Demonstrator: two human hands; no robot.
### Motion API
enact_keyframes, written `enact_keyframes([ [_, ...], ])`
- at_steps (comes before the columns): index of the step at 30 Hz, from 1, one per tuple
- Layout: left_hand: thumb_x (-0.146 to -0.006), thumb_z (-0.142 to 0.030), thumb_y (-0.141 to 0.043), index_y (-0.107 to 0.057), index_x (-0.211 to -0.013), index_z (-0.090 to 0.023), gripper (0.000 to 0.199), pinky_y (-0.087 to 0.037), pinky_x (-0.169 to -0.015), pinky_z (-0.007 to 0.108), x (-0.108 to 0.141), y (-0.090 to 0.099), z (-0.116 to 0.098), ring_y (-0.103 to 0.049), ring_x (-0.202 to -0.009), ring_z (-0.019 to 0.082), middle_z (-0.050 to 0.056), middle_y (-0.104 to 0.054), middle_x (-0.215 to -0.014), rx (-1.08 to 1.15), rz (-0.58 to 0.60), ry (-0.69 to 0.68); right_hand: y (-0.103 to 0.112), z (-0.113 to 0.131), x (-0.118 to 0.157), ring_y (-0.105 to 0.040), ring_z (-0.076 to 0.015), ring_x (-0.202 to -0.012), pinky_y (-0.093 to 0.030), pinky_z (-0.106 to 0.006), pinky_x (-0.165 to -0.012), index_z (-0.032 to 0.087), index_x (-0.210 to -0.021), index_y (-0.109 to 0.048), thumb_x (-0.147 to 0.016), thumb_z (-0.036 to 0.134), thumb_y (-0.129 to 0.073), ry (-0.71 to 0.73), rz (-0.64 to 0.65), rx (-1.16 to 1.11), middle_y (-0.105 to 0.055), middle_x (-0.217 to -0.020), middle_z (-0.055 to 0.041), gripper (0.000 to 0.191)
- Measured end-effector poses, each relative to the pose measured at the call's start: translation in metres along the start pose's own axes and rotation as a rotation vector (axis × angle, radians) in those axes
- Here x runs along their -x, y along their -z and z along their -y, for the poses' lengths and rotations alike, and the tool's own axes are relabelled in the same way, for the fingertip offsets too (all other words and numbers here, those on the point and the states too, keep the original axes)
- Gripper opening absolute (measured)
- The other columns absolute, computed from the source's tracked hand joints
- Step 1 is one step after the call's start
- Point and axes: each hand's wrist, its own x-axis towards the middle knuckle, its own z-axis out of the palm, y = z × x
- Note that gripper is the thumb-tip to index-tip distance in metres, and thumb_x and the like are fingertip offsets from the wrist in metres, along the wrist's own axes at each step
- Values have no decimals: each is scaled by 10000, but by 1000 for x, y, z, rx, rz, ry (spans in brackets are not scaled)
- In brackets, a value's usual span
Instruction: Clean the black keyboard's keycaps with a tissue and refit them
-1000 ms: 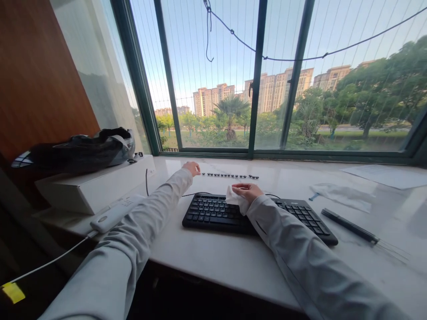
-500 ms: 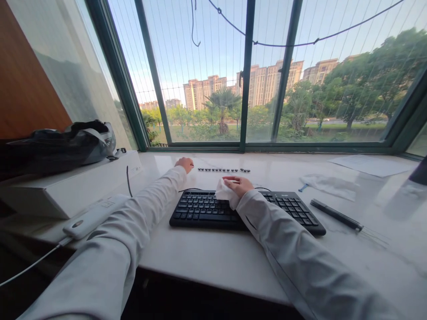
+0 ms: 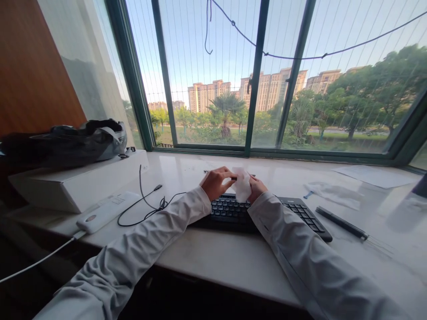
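Observation:
Above the black keyboard (image 3: 230, 222), my two hands are brought close together. My left hand (image 3: 216, 184) pinches a small black keycap (image 3: 234, 178) between thumb and fingertips, against the tissue. A crumpled white tissue (image 3: 243, 186) is held by my right hand (image 3: 257, 189), whose fingers are closed on it and partly hidden behind it. Behind my hands lies the row of small black keycaps (image 3: 206, 171), now mostly covered from view. My left sleeve and hand hide the keyboard's left end.
A black cable (image 3: 133, 225) loops on the left near a white power strip (image 3: 106, 212). A white box (image 3: 73, 182) carries a dark bag (image 3: 83, 142). To the right lie a dark slim tool (image 3: 342, 223), a clear plastic bag (image 3: 336, 194) and paper (image 3: 375, 176).
My left hand has come from the left end of the keycap row to my right hand, with a keycap in it. The tissue has been raised and now meets it. The view has shifted slightly.

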Motion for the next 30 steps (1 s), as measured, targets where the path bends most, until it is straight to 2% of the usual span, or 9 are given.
enact_keyframes([
  [4, -829, -315, -584, -605, -1069, -238, 252, -466, -808, 236, 9, -12, 6, -641, -887, 140, -6, -693, -975, 6, -41, 28, -11, 3, 12, -627, -149, -599, -495, -242, -542, 156, -946, -682, -542, 358, -796, -66, 46, -164, -717, -792, -45, 466],
  [7, -792, -349, -630, -581, -1013, -253, 246, -463, -661, 210, 13, -12, 7, -663, -738, 125, -56, -716, -866, -91, -84, 102, -13, 4, 19, -611, -136, -553, -461, -221, -506, 139, -849, -714, -451, 379, -843, -93, 127, -192, -710, -709, -46, 482],
  [9, -782, -371, -639, -580, -964, -261, 221, -430, -595, 196, 15, -10, 5, -668, -704, 120, -71, -720, -826, -176, -107, 121, -11, 6, 21, -620, -144, -567, -466, -224, -526, 140, -811, -725, -415, 378, -857, -107, 151, -168, -710, -697, -52, 480],
  [12, -787, -413, -624, -585, -943, -269, 217, -390, -557, 184, 17, -7, 2, -675, -732, 116, -74, -724, -808, -243, -130, 91, -7, 8, 21, -626, -154, -577, -469, -234, -544, 144, -778, -733, -388, 379, -863, -132, 156, -105, -709, -683, -55, 474],
  [16, -790, -429, -614, -590, -971, -283, 233, -381, -555, 181, 17, -6, 2, -674, -749, 106, -79, -725, -825, -246, -104, 46, -1, 12, 19, -622, -153, -576, -454, -232, -530, 130, -798, -735, -439, 392, -846, -140, 212, -2, -707, -686, -67, 457],
  [21, -783, -406, -631, -599, -959, -294, 211, -392, -585, 179, 17, -8, 9, -671, -756, 95, -105, -721, -829, -202, -96, 84, 2, 13, 16, -605, -132, -546, -423, -222, -517, 117, -846, -727, -455, 350, -841, -153, 308, 2, -706, -702, -65, 469],
  [23, -774, -421, -637, -604, -944, -287, 219, -396, -591, 179, 17, -9, 12, -670, -757, 94, -102, -720, -826, -182, -101, 97, 1, 13, 16, -607, -138, -550, -422, -227, -523, 120, -844, -724, -417, 324, -852, -167, 301, -2, -705, -704, -63, 491],
  [25, -772, -423, -638, -606, -937, -283, 219, -397, -596, 177, 17, -9, 14, -670, -760, 92, -100, -719, -831, -167, -107, 99, 0, 13, 17, -607, -142, -553, -424, -235, -526, 122, -826, -720, -400, 327, -855, -163, 243, 3, -702, -695, -59, 492],
  [30, -777, -450, -621, -611, -933, -276, 234, -393, -580, 182, 17, -10, 14, -665, -723, 90, -92, -720, -823, -139, -125, 95, -1, 13, 21, -546, -111, -499, -386, -234, -494, 114, -733, -712, -418, 385, -839, -71, 98, 77, -663, -607, -29, 435],
])
